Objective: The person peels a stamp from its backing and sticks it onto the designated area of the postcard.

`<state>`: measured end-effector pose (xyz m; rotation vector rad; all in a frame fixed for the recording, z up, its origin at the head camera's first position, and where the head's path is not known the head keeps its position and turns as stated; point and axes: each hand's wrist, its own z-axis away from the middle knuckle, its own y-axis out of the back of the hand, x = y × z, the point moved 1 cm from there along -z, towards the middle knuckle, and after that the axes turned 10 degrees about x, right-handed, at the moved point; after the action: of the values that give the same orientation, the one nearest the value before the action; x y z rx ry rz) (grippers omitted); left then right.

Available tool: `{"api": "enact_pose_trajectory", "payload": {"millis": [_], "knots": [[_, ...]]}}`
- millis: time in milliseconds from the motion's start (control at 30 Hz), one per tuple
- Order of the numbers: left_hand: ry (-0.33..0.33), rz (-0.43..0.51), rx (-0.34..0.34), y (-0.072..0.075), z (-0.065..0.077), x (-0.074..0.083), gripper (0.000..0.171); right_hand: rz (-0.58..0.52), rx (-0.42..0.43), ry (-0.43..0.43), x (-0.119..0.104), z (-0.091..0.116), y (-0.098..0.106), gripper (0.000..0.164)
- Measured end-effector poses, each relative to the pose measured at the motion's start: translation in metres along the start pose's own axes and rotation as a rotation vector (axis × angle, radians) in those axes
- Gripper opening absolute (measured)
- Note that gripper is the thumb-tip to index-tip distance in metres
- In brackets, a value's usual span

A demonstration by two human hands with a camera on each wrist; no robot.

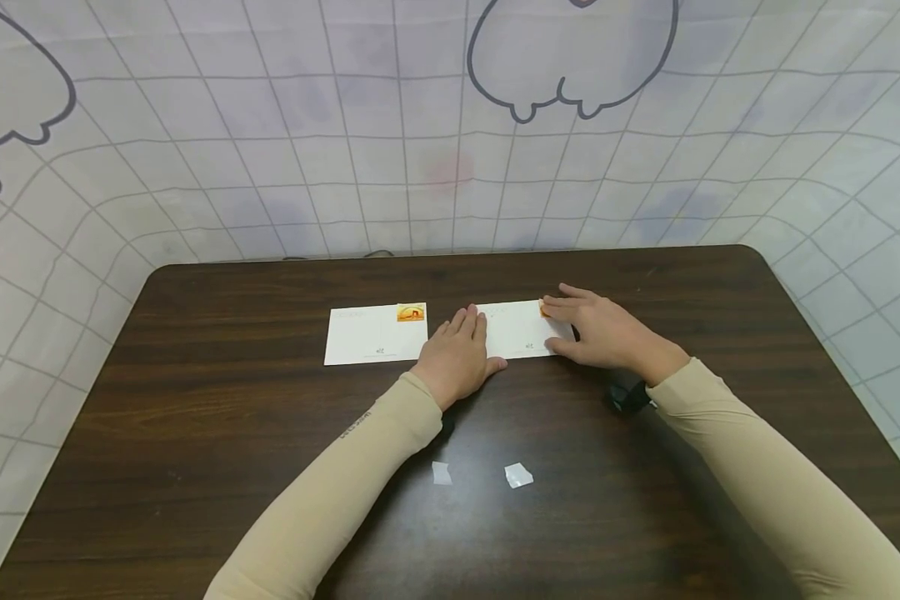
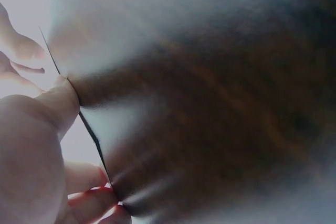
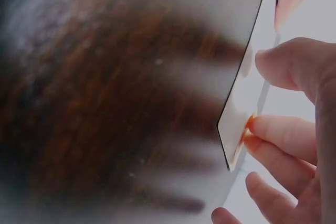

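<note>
Two white postcards lie side by side near the far edge of the table. The left postcard (image 1: 367, 340) has an orange stamp (image 1: 411, 312) at its upper right corner. My left hand (image 1: 456, 357) rests on the left end of the right postcard (image 1: 510, 331) with its fingers straight; its thumb lies by the postcard's lower edge. On the right end of that postcard, my right hand (image 1: 606, 332) presses its fingertips on a second orange stamp (image 3: 247, 129), mostly hidden in the head view. The right thumb touches the postcard lower down.
Two small whitish scraps, a left one (image 1: 442, 473) and a right one (image 1: 518, 475), lie on the dark wooden table (image 1: 195, 467) nearer to me. A white cloth (image 1: 307, 167) with a grid pattern hangs behind the table and at its sides.
</note>
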<state>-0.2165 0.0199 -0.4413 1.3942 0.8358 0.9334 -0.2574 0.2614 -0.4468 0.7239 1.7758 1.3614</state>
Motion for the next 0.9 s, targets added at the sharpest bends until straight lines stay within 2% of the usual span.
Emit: {"api": "enact_pose_trajectory", "payload": {"millis": [233,500,700,900], "knots": [[-0.003,-0.008,-0.016,0.001,0.0003,0.0011,0.079,0.021,0.0,0.051,-0.0018,0.0009,0.0006,0.062],[-0.008,-0.043,-0.014,0.0068,0.0007,0.0015,0.078,0.112,0.026,0.113,-0.0028,-0.001,0.003,0.059],[-0.008,-0.042,-0.008,0.0068,-0.0003,0.0009,0.077,0.148,-0.058,0.082,-0.0028,-0.0004,0.0025,0.065],[0.003,-0.038,-0.029,0.0047,-0.0027,-0.002,0.078,0.106,-0.168,0.005,-0.0009,0.0024,-0.0043,0.086]]}}
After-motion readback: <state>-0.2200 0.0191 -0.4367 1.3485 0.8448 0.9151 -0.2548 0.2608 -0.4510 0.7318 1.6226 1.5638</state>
